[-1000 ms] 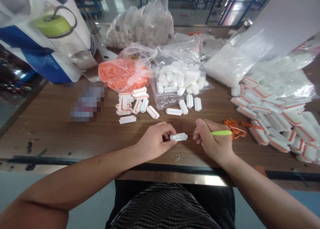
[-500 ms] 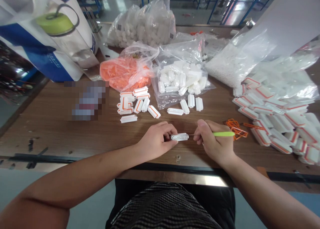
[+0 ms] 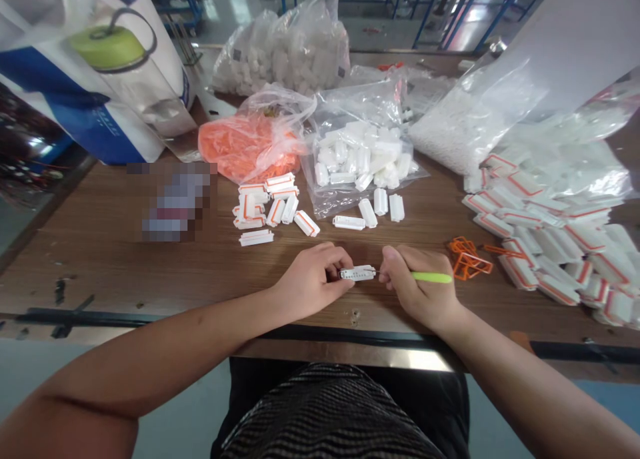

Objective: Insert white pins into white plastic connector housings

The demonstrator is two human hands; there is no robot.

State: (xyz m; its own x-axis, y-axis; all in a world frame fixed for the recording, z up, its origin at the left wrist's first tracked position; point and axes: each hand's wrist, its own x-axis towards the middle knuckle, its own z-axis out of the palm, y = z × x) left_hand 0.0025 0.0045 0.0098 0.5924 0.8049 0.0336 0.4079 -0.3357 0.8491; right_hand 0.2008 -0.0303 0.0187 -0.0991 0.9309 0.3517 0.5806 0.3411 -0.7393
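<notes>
My left hand (image 3: 316,279) pinches one end of a small white plastic piece (image 3: 358,273) with rows of dark holes, close above the table. From the other side my right hand (image 3: 417,282) grips a thin metal pick with a lime-green handle (image 3: 431,277). The tip of the pick meets the right end of the white piece; whether it sits inside or against it I cannot tell. Right of my right hand lie several loose orange frames (image 3: 467,257). Beyond my hands are white pieces with orange rims (image 3: 275,212) and a few plain white pieces (image 3: 367,213).
A large heap of orange-rimmed white pieces (image 3: 555,242) covers the right side. Behind stand a bag of orange parts (image 3: 250,145), an open bag of white pieces (image 3: 360,155) and a bag of white granules (image 3: 453,125). A green-lidded bottle (image 3: 135,79) stands back left.
My right hand has shifted left with the pick, bringing it closer to the white piece. My left hand keeps its pinch in nearly the same spot.
</notes>
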